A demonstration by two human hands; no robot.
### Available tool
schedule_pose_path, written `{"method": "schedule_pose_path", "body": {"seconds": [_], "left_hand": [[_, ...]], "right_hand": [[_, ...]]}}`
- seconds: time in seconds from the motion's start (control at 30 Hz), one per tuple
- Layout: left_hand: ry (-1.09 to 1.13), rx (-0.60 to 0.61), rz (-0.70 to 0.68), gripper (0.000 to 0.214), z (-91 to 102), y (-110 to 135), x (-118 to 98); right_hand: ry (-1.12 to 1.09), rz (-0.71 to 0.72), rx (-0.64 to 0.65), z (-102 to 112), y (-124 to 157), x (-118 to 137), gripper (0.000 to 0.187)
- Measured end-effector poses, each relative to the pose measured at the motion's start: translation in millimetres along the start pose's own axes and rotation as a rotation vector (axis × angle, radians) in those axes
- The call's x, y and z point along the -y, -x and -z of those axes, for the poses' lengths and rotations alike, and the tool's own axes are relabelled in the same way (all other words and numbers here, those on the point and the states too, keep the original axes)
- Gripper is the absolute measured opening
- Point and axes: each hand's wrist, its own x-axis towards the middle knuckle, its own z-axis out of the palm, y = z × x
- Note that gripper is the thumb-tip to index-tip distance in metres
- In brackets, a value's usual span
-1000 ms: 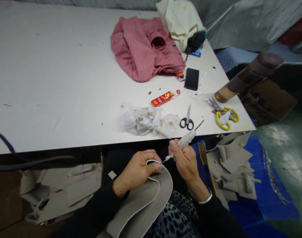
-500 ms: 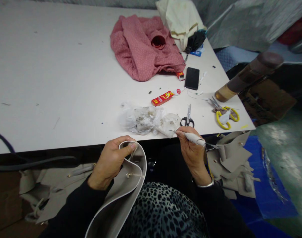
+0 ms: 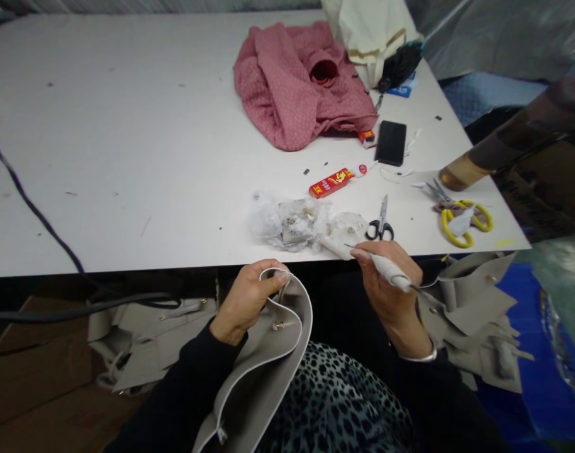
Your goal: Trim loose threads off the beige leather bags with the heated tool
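Now: left hand [image 3: 246, 301] pinches curled rim of grey leather panel [image 3: 268, 372], just below table [image 3: 127, 157] edge; right hand [image 3: 387, 294] clenched on wrapped awl [image 3: 387, 272]. Panel likely light, pliable; grip rim, not face.

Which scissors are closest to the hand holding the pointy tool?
The small black-handled scissors, lying just beyond the right hand and its white-wrapped tool. The yellow-handled scissors sit farther right, near the table corner.

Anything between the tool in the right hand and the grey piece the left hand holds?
Nothing visible. The right hand holds the white-wrapped tool to the right of the grey piece pinched by the left hand; only open space below the table edge lies between them.
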Motion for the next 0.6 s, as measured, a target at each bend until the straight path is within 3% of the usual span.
{"method": "schedule_pose_path", "body": {"seconds": [0.1,0.2,0.33,0.6], "left_hand": [[-0.006,0.039,0.002,0.026,-0.2,0.2,0.4],[-0.035,0.085,-0.017,0.024,-1.3,1.1,-2.8],[-0.031,0.129,-0.006,0.023,-2.4,3.3,-6.0],[0.001,0.171,-0.008,0.027,-1.3,3.6,-4.3]], "right_hand": [[-0.344,-0.237,-0.066,-1.9,3.3,22.6,0.027],[-0.639,-0.417,0.021,-8.5,3.9,42.4,0.033],[-0.783,-0.427,0.144,-15.7,3.1,49.6,0.034],[-0.769,-0.407,0.221,-16.4,7.9,46.7,0.028]]}}
